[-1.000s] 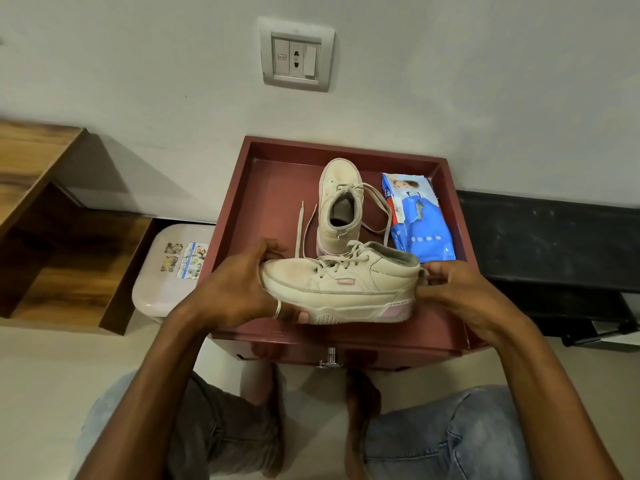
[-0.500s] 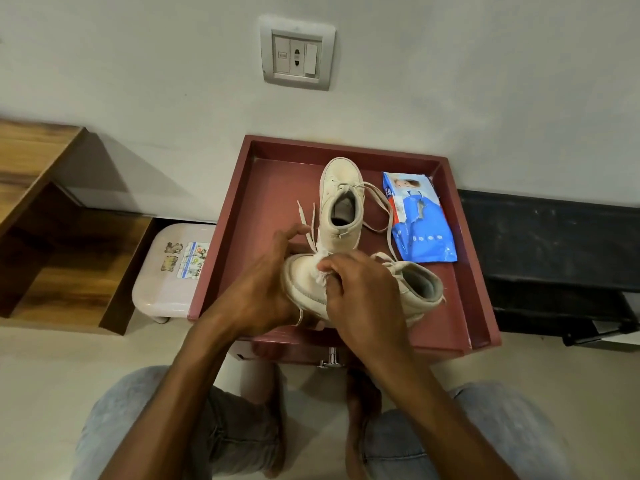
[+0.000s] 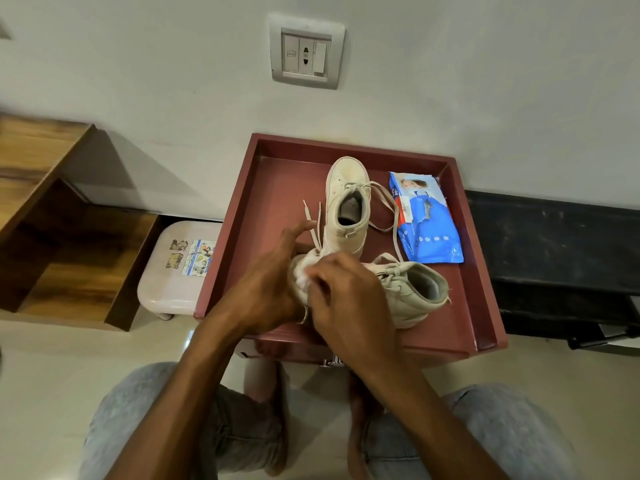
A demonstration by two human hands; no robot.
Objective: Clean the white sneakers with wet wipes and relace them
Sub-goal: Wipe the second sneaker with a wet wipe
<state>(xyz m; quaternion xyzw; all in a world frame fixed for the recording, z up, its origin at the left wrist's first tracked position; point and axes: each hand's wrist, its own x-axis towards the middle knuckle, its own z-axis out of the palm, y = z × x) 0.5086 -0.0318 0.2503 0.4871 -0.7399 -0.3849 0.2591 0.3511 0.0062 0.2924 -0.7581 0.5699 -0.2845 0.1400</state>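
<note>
Nearest us, at the front of the table (image 3: 277, 188), our left hand (image 3: 266, 289) cups the toe of the near sneaker (image 3: 408, 292), whose heel points to 3 o'clock, while our right hand (image 3: 349, 306) pinches a bunched wet wipe (image 3: 302, 277) against that toe. We judge the shoe light, soft in the upper and stiffer at the sole, so toe and sole rim are best to brace; the wipe looks limp and slick. At 12 o'clock stands the far sneaker (image 3: 348, 209), its laces (image 3: 384, 199) loose, with the wipes pack (image 3: 424, 220) at 1 o'clock.
</note>
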